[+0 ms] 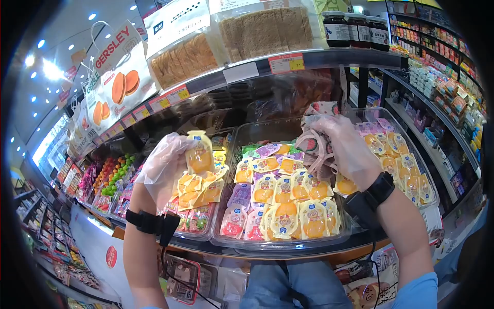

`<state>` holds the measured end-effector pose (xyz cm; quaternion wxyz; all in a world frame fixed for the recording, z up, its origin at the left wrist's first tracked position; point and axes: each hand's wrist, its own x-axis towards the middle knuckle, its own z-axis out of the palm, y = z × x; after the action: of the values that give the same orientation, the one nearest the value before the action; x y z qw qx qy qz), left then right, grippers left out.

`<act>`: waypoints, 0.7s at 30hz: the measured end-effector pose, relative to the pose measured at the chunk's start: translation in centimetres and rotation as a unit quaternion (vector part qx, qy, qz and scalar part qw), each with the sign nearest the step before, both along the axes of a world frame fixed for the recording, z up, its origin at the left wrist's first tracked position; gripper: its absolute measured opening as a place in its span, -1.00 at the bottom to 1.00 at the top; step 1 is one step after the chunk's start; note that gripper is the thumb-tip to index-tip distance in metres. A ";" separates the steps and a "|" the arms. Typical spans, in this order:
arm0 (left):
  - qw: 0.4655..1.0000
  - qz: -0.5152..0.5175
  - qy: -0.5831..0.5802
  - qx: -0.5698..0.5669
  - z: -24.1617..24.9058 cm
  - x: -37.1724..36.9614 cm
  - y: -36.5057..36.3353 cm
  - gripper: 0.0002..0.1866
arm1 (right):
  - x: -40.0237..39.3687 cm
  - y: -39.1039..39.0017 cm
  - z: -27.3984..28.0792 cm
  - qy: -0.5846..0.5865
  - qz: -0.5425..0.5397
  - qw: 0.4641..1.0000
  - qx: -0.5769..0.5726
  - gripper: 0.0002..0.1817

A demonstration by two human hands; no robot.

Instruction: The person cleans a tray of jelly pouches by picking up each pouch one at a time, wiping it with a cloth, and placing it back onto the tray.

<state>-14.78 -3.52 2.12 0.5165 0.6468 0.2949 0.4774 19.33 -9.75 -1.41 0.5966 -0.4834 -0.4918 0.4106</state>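
Note:
My left hand point(165, 158), in a clear plastic glove, grips a small yellow pouch point(199, 155) upright above the left bin. My right hand point(352, 144), gloved the same way, is closed on a bunched cloth point(318, 147) with a red strawberry print, held over the right side of the middle bin. Below and between the hands, a clear plastic bin point(280, 244) holds rows of yellow, purple and pink pouches point(285, 219). More yellow pouches point(207, 186) lie in the left bin under my left hand, on top of pink and green packets.
A shelf point(247, 69) with bagged bread point(267, 31) and dark jars point(356, 30) overhangs the bins. Another bin of yellow pouches point(404, 165) stands at the right. Colourful packaged goods point(116, 175) sit at the left. Stocked shelves point(442, 87) line the right side.

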 end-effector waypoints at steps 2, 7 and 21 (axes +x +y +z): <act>0.981 0.104 0.151 -0.059 -0.4 -0.9 -1.8 -0.80 | 0.3 0.5 -0.6 -0.009 0.020 1.000 0.000 -0.52; 0.803 0.178 0.565 0.070 -5.7 -7.7 5.0 -0.73 | 0.1 1.6 -1.9 0.024 0.077 0.995 -0.061 -0.51; 0.734 0.013 0.598 0.321 -2.5 12.3 5.1 -0.64 | -0.3 2.0 -1.8 0.077 0.089 0.993 -0.010 -0.72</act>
<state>-2.43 1.57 -0.42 -0.0110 0.9224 0.3806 0.0648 19.02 -7.70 -3.26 0.5890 -0.4108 -0.4814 0.5026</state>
